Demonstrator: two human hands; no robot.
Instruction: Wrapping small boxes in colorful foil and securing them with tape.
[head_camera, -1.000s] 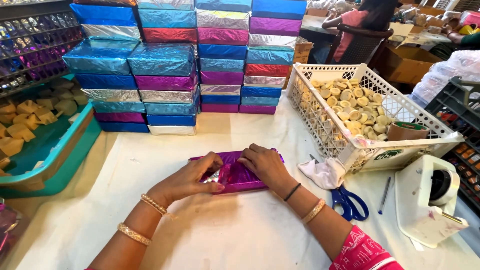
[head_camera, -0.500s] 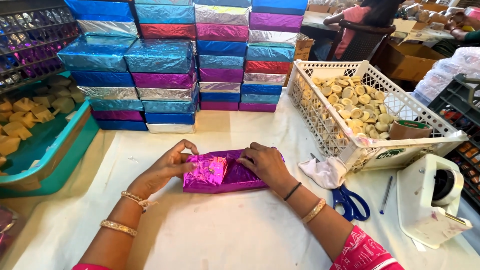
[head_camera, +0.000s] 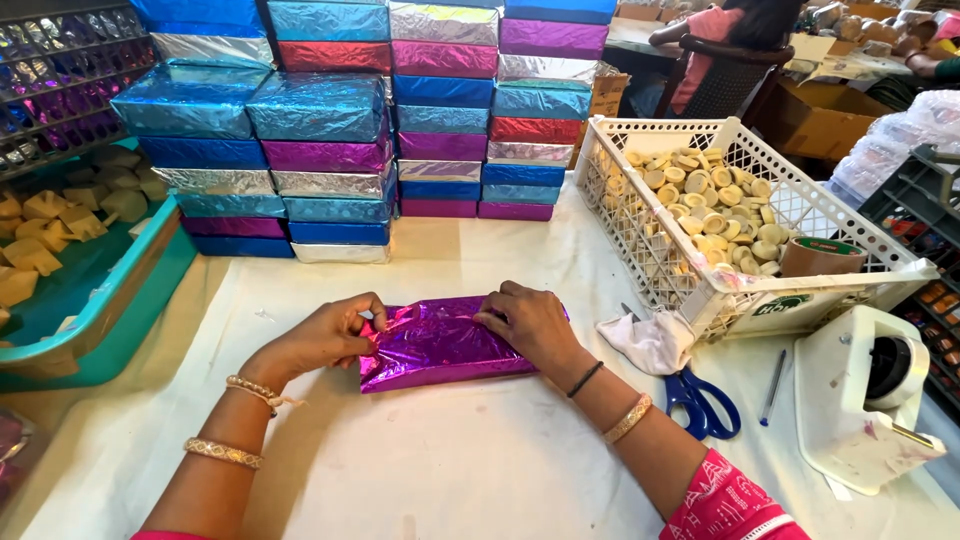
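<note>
On the white-covered worktop (head_camera: 480, 460), about midway along and a little nearer the person's edge, lies a flat box wrapped in shiny purple foil (head_camera: 440, 345). The left hand (head_camera: 325, 340) sits at the box's left end, its fingers (head_camera: 372, 312) curled and pinching the loose foil there into a fold. The right hand (head_camera: 530, 322) presses down flat on the box's right end, fingers (head_camera: 492, 322) bent narrow and holding the wrap against the top. Both wrists carry gold bangles, and the right one a thin black band as well. Toward the far edge of the worktop stand stacks of foil-wrapped boxes (head_camera: 400, 120) in blue, purple, silver and red, piled in several columns. Off the left edge a teal tray (head_camera: 120, 300) holds pale yellowish blocks. At the right side a white lattice crate (head_camera: 760, 290) holds many small round pale pieces, with a roll of brown tape (head_camera: 818, 258) in its near corner. Just beside the crate, close to the right forearm, lie a crumpled white cloth (head_camera: 652, 342), blue-handled scissors (head_camera: 705, 403) and a pen (head_camera: 773, 385). At the near right corner stands a white tape dispenser (head_camera: 865, 395). Beyond the far right corner another person (head_camera: 720, 40) sits in a chair with their back turned.
</note>
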